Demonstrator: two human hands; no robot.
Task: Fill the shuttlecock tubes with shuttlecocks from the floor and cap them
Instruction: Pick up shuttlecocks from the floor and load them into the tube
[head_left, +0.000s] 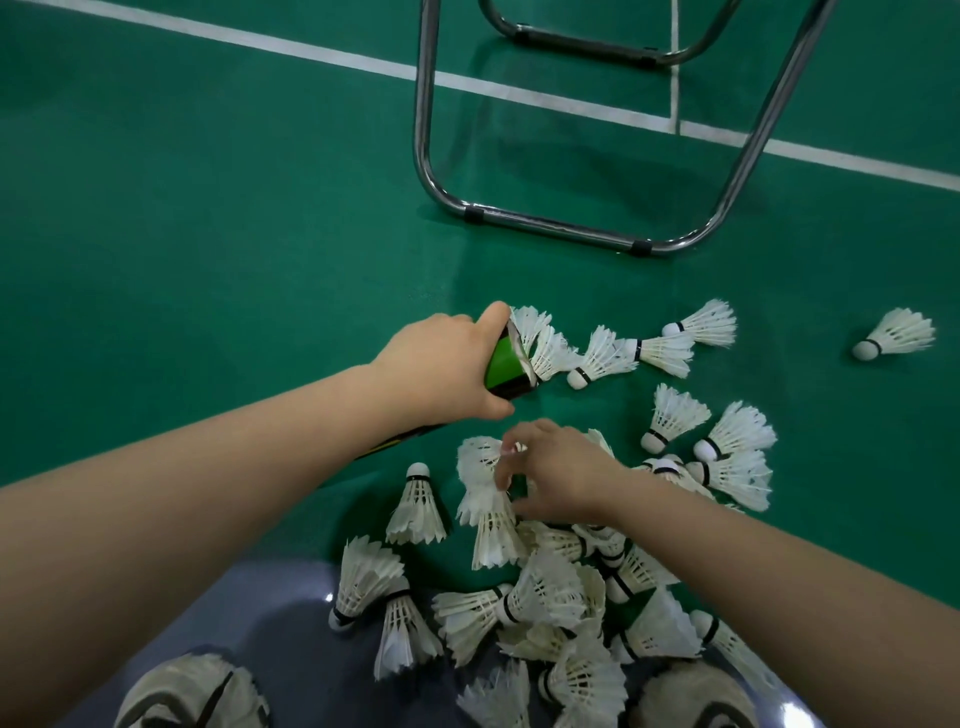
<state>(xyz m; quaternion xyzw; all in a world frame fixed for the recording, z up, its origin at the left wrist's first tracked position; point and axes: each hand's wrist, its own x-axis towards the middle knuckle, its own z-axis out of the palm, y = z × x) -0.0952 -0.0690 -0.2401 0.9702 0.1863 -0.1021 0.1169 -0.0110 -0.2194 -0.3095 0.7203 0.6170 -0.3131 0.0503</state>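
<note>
One tube (506, 364) is in view. It is green near the mouth with a black band behind, its rim looks ragged, and it is held tilted low over the green court floor (208, 208) with the mouth facing right. White feathers of a shuttlecock (540, 345) stick out of that mouth; how many sit deeper inside cannot be told. The left hand (441, 369) grips the tube just behind the mouth, fingers over the top and thumb beneath. The right hand (563, 480) is curled at the upper edge of the pile (561, 597), its fingers closed on a loose shuttlecock (483, 465).

Three more shuttlecocks lie in a line (665, 351) just right of the tube's mouth, nested cork into skirt, and one lies alone (896, 332) well apart at the far right. The pile is too tangled for an exact count — roughly twenty, lying every way and overlapping. Each has a white feather skirt, a white rounded cork and a thin black band between them.

Two shoes (192, 691) show at the bottom edge, and two chrome frame loops (550, 226) stand on the floor beyond.
</note>
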